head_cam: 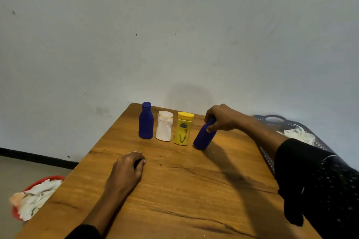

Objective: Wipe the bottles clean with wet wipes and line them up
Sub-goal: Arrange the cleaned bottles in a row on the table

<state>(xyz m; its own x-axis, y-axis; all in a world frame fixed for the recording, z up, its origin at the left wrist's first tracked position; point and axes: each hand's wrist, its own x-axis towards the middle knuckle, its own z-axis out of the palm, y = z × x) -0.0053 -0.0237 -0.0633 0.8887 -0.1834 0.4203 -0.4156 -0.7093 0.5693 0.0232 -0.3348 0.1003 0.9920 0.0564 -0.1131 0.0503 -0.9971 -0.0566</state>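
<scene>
- Gripping the tilted blue bottle (204,136) near its neck is the right hand (221,118) — fingers curled round the top, thumb on the body; bottle leans w/ its base on the counter (174,190), top tipped toward the right.
- That bottle sits at the right end of a row near the counter's far edge, just beside the yellow bottle (183,128) but not touching it.
- Row from left: upright blue bottle (146,121), white bottle (164,128), then the yellow one; all three stand upright, close together, gaps between.
- Left hand (129,167) rests on the counter nearer the camera, fingers curled under; something dark shows by the fingertips — can't tell what it is, or whether it's held.
- Red bin (19,213) on the floor left of the counter, heaped w/ crumpled used wipes (37,196).
- Dark blue perforated basket (281,120) at the counter's right side, w/ white crumpled wipes (299,134) inside.
- Dark dotted sleeve (318,186) covers the right forearm.
- Small pale crumbs scattered on the wood in front of the row.
</scene>
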